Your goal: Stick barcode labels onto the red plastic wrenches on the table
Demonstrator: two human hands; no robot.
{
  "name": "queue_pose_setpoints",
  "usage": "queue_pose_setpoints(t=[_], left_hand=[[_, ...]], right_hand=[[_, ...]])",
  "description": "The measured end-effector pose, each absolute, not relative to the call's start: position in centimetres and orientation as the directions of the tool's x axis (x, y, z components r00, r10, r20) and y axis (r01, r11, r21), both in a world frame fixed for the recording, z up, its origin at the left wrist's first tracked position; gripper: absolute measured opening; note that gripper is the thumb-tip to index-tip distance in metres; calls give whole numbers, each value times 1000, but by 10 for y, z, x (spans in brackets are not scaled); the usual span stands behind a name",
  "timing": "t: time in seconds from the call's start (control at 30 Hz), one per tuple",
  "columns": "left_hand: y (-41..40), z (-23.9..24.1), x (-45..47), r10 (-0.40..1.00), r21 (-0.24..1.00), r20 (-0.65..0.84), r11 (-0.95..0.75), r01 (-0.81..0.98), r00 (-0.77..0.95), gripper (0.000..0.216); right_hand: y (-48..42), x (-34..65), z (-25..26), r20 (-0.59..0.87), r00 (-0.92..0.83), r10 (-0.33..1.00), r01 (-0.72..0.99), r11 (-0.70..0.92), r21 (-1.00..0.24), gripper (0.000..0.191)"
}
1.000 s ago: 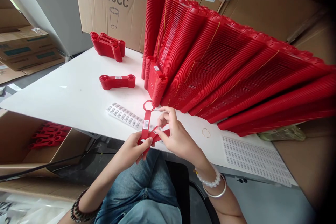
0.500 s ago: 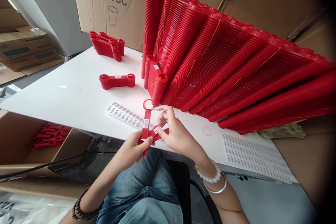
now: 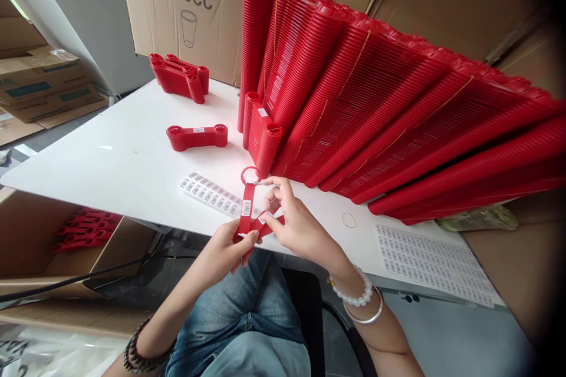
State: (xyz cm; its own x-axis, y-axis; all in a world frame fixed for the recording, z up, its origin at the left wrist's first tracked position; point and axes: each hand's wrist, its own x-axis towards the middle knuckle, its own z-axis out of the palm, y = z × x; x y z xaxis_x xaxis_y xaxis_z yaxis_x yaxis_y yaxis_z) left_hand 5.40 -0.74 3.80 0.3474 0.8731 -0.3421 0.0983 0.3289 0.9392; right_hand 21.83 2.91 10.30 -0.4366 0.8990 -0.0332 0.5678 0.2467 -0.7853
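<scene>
My left hand (image 3: 230,250) is closed round the lower ends of red plastic cup carriers, flat strips with ring ends. One carrier (image 3: 247,206) points up with its ring above and a white barcode label on its strip. A second carrier (image 3: 262,222) crosses below it at a slant, also bearing a small white label. My right hand (image 3: 292,218) has its thumb and curled fingers closed at this second carrier. Its index finger reaches toward the upper ring, with something small and whitish at the tip. Behind my hands lies a sheet of barcode labels (image 3: 210,193).
Tall stacks of red carriers (image 3: 336,88) lean along the table's back and right. Smaller stacks (image 3: 197,137) stand at the left. Another label sheet (image 3: 433,265) and a rubber band (image 3: 349,220) lie at right. An open carton (image 3: 110,253) at lower left holds loose carriers.
My hands and the carriers keep almost the same positions. Only the view shifts very slightly.
</scene>
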Motion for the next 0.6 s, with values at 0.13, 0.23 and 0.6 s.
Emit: queue_pose_setpoints(t=[0.13, 0.23, 0.6], left_hand=[[-8, 40, 54, 872, 939, -342, 329, 100, 349, 39], [-8, 40, 55, 880, 943, -333, 322, 90, 338, 38], [-16, 31, 55, 905, 941, -332, 336, 33, 264, 42]], right_hand=[[28, 218, 100, 9, -431, 902, 595, 292, -749, 54], [25, 217, 94, 68, -427, 902, 619, 347, -705, 57], [20, 209, 76, 455, -277, 847, 799, 466, -381, 70]])
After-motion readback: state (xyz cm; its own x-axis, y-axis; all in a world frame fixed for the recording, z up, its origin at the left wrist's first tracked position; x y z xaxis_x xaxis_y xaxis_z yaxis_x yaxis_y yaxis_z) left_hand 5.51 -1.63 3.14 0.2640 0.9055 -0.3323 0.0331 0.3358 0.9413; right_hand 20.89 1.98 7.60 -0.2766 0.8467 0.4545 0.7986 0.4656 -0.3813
